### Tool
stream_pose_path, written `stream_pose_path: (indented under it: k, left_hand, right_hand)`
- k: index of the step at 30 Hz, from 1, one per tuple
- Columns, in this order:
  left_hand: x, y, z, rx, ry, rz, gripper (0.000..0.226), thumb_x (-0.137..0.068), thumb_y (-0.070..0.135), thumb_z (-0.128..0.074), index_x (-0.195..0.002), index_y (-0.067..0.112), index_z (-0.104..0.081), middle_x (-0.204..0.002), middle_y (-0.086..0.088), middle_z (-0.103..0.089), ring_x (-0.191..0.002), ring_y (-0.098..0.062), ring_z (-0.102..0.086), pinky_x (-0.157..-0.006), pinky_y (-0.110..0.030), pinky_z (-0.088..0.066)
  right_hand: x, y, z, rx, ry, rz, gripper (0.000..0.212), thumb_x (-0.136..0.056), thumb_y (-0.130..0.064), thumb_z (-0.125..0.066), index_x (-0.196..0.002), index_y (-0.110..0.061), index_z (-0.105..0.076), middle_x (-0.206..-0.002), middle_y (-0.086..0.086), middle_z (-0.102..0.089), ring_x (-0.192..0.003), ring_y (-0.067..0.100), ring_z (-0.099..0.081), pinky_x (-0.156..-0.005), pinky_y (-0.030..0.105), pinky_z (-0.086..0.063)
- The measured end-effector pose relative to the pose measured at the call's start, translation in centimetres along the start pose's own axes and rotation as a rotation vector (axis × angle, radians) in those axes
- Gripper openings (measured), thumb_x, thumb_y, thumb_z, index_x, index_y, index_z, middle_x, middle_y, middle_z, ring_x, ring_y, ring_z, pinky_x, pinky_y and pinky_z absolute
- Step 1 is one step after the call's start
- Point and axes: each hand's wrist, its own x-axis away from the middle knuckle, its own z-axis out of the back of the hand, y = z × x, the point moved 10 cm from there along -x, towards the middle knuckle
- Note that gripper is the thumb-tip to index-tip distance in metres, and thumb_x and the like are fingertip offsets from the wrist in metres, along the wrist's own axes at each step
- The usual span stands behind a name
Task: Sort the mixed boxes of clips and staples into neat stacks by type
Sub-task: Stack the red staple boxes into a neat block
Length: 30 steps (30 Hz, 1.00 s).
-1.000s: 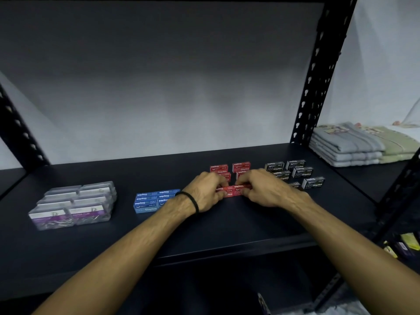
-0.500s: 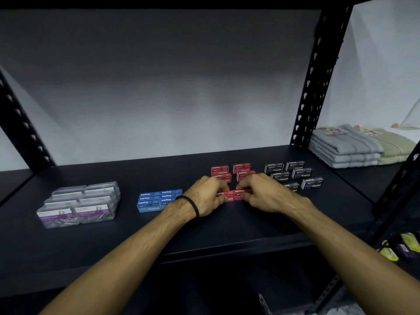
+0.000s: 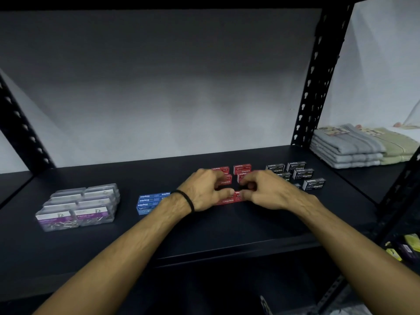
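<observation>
- Red staple boxes are the thing in hand: they lie on the shelf in the middle of the row of groups, under both hands.
- Change: over the last second both hands have stayed on the nearest red boxes, fingertips working at them; the fingers now look a little more raised and curled than a second ago, and the front pair has kept its place. I judge this to be squaring up, not moving, so the red group is close to done.
- Left hand, black band at the wrist, has its fingers curled over the red boxes, thumb tip against the front one; whether it pinches or merely presses I cannot tell.
- Right hand is likewise curled, fingertips at the right end of the front red box; firm hold or push, I cannot tell.
- Red count: about six show, two at the back, two mid, two in front; the hands may hide more.
- Left of the red boxes: blue boxes, about six visible in a tight block.
- Further left of the red boxes: clear clip boxes, eight on top, stacked.
- Right of the red boxes: black boxes, roughly seven, loosely set, some hidden by the right hand.
- Far right of the red boxes, beyond the post: folded towels, two piles.
</observation>
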Motion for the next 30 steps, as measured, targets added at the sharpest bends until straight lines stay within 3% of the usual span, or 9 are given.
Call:
stream_pose_path:
  k: [2, 6, 9, 13, 18, 30]
  left_hand:
    - [-0.7, -0.4, 1.0, 0.021, 0.031, 0.014, 0.040, -0.089, 0.051, -0.058, -0.115, 0.021, -0.063, -0.104, 0.003, -0.069, -0.090, -0.012, -0.064, -0.076, -0.025, -0.051]
    - [-2.5, -1.6, 1.3, 0.006, 0.003, 0.052, 0.034, -0.092, 0.041, -0.059, -0.118, 0.020, -0.064, -0.108, 0.000, -0.068, -0.097, -0.016, -0.064, -0.083, -0.032, -0.053]
    - [-3.6, -2.2, 0.5, 0.000, -0.043, 0.065, 0.031, -0.092, 0.037, -0.061, -0.117, 0.019, -0.064, -0.110, -0.001, -0.068, -0.097, -0.016, -0.063, -0.085, -0.032, -0.053]
    - [-4.5, -2.4, -0.3, -0.014, -0.049, 0.064, 0.030, -0.092, 0.034, -0.061, -0.118, 0.017, -0.064, -0.114, -0.003, -0.067, -0.101, -0.017, -0.063, -0.086, -0.030, -0.052]
    - [-5.1, -2.4, -0.6, -0.037, -0.043, 0.043, 0.021, -0.091, 0.029, -0.063, -0.106, 0.016, -0.069, -0.105, -0.001, -0.068, -0.093, -0.016, -0.063, -0.079, -0.027, -0.050]
    - [-5.3, -2.2, -2.2, 0.042, -0.109, 0.018, 0.017, -0.094, 0.025, -0.060, -0.106, 0.017, -0.069, -0.102, 0.003, -0.070, -0.091, -0.012, -0.065, -0.083, -0.029, -0.055]
  right_hand:
    - [-0.2, 0.1, 1.4, -0.060, 0.095, 0.001, 0.029, -0.091, -0.050, -0.057, -0.103, -0.027, -0.070, -0.095, -0.008, -0.067, -0.082, 0.010, -0.063, -0.073, 0.030, -0.053]
    - [-1.5, 0.6, 3.3, -0.035, 0.233, 0.004, 0.027, -0.098, -0.034, -0.055, -0.117, -0.021, -0.067, -0.107, -0.003, -0.057, -0.096, 0.017, -0.059, -0.079, 0.027, -0.041]
    - [-2.6, 0.8, 3.0, 0.070, 0.169, -0.009, 0.028, -0.099, -0.030, -0.052, -0.123, -0.023, -0.065, -0.116, 0.001, -0.056, -0.106, 0.020, -0.059, -0.078, 0.027, -0.039]
    - [-3.4, 0.7, 1.9, 0.183, 0.069, -0.013, 0.027, -0.102, -0.027, -0.046, -0.117, -0.021, -0.067, -0.115, 0.000, -0.062, -0.106, 0.021, -0.061, -0.077, 0.030, -0.042]
    - [-4.0, 1.0, 0.9, 0.147, -0.001, -0.019, 0.027, -0.101, -0.021, -0.046, -0.118, -0.018, -0.067, -0.122, 0.001, -0.065, -0.107, 0.022, -0.063, -0.091, 0.039, -0.052]
    - [-4.2, 0.4, 0.1, 0.008, -0.030, 0.037, 0.026, -0.102, -0.020, -0.047, -0.117, -0.020, -0.068, -0.114, -0.002, -0.067, -0.100, 0.018, -0.063, -0.085, 0.034, -0.052]
